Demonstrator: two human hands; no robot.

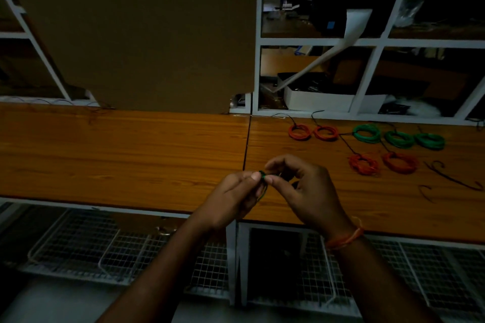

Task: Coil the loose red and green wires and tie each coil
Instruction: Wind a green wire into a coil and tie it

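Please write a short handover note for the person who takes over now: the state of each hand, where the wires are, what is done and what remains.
Left hand: pinches a green wire between thumb and fingers, above the front edge of the table.
Right hand: fingers curled, pinching the same wire at its top.
Done: four red coils and three green coils lie on the table at the right, with dark ties on them as far as the dim light shows.
Left: finish and tie the green wire in hand. Loose dark ties lie at the far right.
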